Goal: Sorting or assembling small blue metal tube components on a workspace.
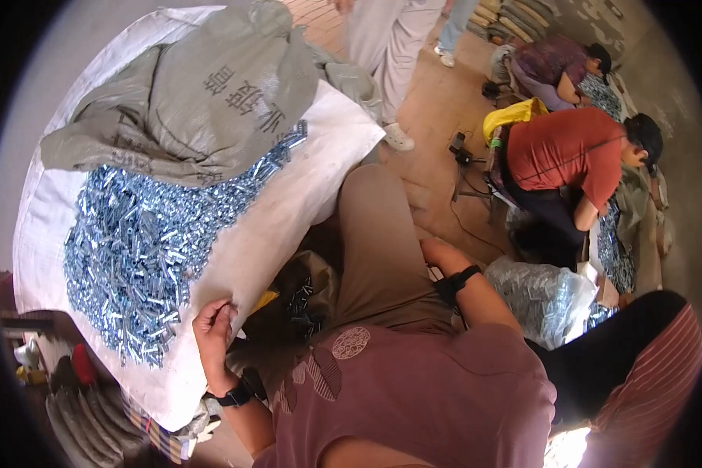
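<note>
Floor point(437, 117) is reddish-brown, paved w/ brick near the top of view, sunlit & warm. Grey rough wall point(663, 70) upper right, patchy. Stacked sacks point(515, 19) lie along its base. Two seated people bend over work at right: one in a red shirt point(569, 148), another in purple point(550, 66) further back. A standing person's pale trousers point(386, 47) & white shoe point(398, 138) at top centre. Yellow bag point(515, 115) beside the red shirt. Clear plastic bag point(542, 300) of metal bits on floor, lower right. Bright sun patch point(565, 451) at bottom edge. Daylight throughout, no lamps seen.
</note>
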